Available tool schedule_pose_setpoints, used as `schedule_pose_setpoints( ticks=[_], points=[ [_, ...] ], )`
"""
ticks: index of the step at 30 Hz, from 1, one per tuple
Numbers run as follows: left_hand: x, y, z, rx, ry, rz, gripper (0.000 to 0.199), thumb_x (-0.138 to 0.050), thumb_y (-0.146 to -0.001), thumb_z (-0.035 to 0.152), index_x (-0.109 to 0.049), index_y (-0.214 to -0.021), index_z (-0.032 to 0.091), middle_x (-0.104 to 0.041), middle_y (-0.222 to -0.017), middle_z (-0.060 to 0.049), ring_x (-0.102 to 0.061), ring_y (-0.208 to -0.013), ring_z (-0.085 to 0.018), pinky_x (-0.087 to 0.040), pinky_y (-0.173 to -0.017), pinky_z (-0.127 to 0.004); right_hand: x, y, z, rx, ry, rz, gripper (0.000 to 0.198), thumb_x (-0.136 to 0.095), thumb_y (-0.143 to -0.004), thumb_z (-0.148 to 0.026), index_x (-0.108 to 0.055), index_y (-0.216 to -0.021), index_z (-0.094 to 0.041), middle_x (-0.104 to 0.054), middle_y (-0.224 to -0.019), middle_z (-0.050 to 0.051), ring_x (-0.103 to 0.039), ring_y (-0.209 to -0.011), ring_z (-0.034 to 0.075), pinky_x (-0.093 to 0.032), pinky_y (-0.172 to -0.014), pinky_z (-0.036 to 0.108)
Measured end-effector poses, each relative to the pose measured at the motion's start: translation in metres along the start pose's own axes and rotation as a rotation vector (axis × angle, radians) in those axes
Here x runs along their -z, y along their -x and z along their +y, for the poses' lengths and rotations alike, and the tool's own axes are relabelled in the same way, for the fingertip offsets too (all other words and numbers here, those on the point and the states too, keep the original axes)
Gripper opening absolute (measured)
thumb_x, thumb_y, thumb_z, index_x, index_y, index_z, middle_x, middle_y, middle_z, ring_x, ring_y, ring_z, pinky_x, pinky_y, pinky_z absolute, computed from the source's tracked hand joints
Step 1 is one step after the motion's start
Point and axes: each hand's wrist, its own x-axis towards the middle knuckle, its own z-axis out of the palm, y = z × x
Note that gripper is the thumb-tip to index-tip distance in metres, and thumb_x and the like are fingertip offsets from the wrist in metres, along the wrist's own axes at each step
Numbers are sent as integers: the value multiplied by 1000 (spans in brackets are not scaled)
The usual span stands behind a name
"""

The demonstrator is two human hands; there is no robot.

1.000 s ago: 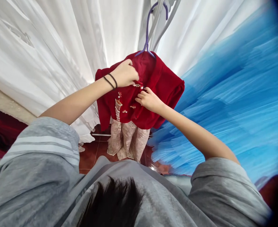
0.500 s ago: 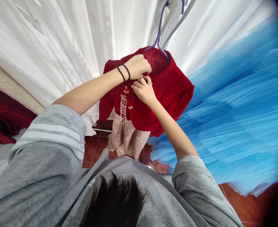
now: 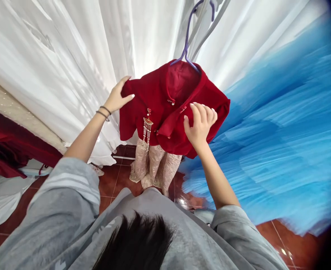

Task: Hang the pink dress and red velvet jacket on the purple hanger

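A short red velvet jacket [image 3: 151, 90] hangs in front of me on a purple hanger [image 3: 186, 41]. Its collar stands apart at the neck, and one front flap is folded over. A beaded tassel ornament [image 3: 147, 125] dangles from the chest on the left side. My left hand [image 3: 117, 98] is at the jacket's left shoulder, thumb and fingers spread around the edge of the sleeve. Over the right front panel lies my right hand [image 3: 200, 122], fingers stretched and apart, at the cloth beside the opening. Below the jacket hangs a shiny pale pink skirt [image 3: 155, 161].
White curtains [image 3: 151, 33] fill the background. Blue tulle [image 3: 280, 142] spreads widely on the right. Dark red fabric [image 3: 16, 138] and a cream sparkly cloth [image 3: 19, 107] lie at the left. Reddish tiles [image 3: 109, 187] cover the floor. A grey metal stand [image 3: 210, 30] rises behind the hanger.
Both hands have parted from the jacket's neck opening. My left hand has moved left to the shoulder, and my right hand has shifted right and opened. The collar now gapes.
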Motion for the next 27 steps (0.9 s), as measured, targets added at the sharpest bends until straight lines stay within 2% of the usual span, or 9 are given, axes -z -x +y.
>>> schedule_pose_setpoints(
  ticks=[4,8,11,13,16,20,23,25,27],
  points=[
    [-26,49,21,62,-138,205,98,-78,-73,54,-36,-154,20,-38,-159,-18,-29,-152,-35,-23,-126,-50,-3,22,33,-168,-51,16,102,-53,-85,-73,-18,-161,-15,-26,-162,22,-23,-151,41,-23,-118,65],
    [-85,63,56,201,-367,300,130,-90,-58,53,-20,-159,10,-11,-166,-28,-1,-156,-45,-6,-126,-61,-22,12,36,-280,-59,-100,141,-66,-66,-82,6,-161,-7,1,-165,28,1,-155,45,-14,-120,67],
    [-122,52,66,349,-392,360,132,-89,-58,54,-18,-158,5,0,-165,-34,9,-155,-48,-4,-123,-68,-33,-10,33,-444,21,-133,146,-76,-62,-72,5,-159,1,8,-164,33,8,-155,45,-7,-120,67],
    [-129,44,60,400,-386,429,124,-85,-64,55,-21,-156,4,-2,-164,-35,7,-155,-48,-4,-122,-68,-35,-22,38,-569,78,-117,135,-76,-67,-60,1,-159,2,9,-164,33,7,-155,45,-5,-120,68],
    [-108,40,37,338,-403,491,94,-75,-79,45,-33,-153,5,-19,-162,-32,-10,-155,-43,-8,-125,-61,-23,-29,64,-636,117,-20,101,-61,-80,-38,-10,-161,-6,1,-168,26,0,-156,40,-11,-119,69],
    [-43,24,5,150,-443,530,54,-59,-89,21,-55,-141,8,-53,-144,-23,-42,-142,-33,-23,-123,-50,11,-51,120,-542,72,123,67,-41,-78,-15,-53,-143,-20,-41,-159,13,-26,-153,33,-13,-121,68],
    [3,-17,0,66,-410,642,37,-53,-94,17,-66,-127,5,-66,-127,-19,-54,-127,-28,-33,-117,-46,29,-90,155,-427,-140,243,56,-41,-75,-13,-67,-124,-19,-63,-138,12,-48,-139,29,-27,-121,60],
    [18,-48,9,5,-294,637,32,-54,-93,14,-68,-119,3,-69,-119,-16,-58,-118,-24,-40,-112,-42,28,-114,164,-391,-392,206,46,-46,-75,-15,-71,-113,-16,-71,-121,12,-61,-123,28,-42,-114,51],
    [18,-67,23,-26,-102,523,28,-56,-94,15,-68,-117,6,-70,-116,-14,-61,-109,-21,-47,-105,-40,19,-124,158,-436,-653,21,31,-52,-80,-19,-72,-104,-14,-75,-104,10,-68,-106,25,-51,-104,45]
  ],
)
